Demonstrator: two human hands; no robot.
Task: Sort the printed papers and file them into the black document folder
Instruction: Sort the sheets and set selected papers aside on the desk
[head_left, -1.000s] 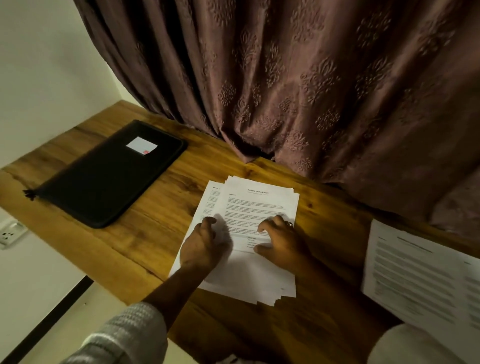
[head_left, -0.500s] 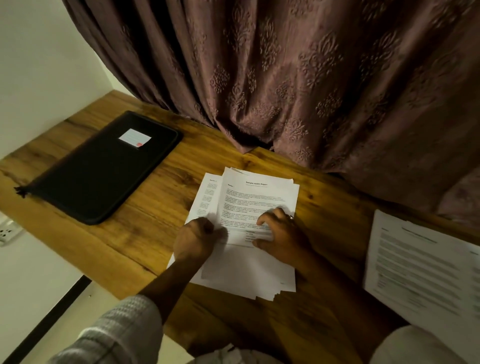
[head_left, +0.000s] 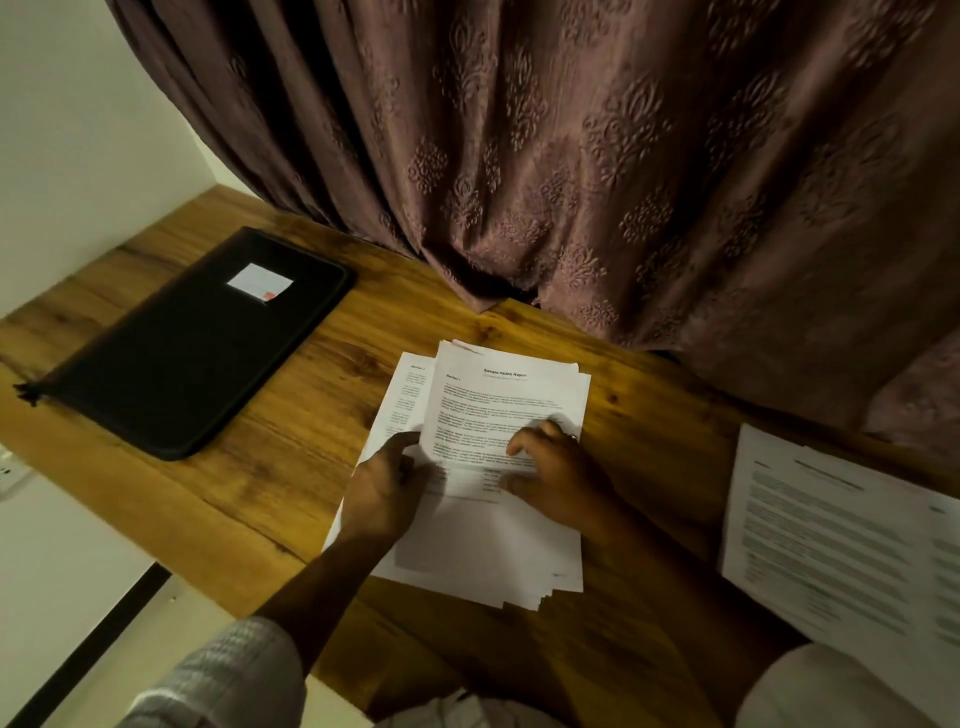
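Paper stack (head_left: 519, 551): loosely fanned printed sheets lying on the desk (head_left: 291, 457), under both hands.
Top sheet (head_left: 498, 395): headed "Sample Health Report", lying askew on the stack.
Left hand (head_left: 384, 483): at the stack's left edge, fingers curled against the top sheet's side; whether they pinch it cannot be told.
Right hand (head_left: 556, 478): on the stack's right half, arched fingertips and thumb pressing on the top sheet, gripping nothing.
Black folder (head_left: 192, 348): well left of the stack, flat and closed; its contents are hidden.
White label (head_left: 260, 283): on the folder's cover, near its far end.
Second set of papers (head_left: 831, 530): well right of the stack, print blurred.
Curtain (head_left: 571, 156): behind the stack, its hem touching the desk.
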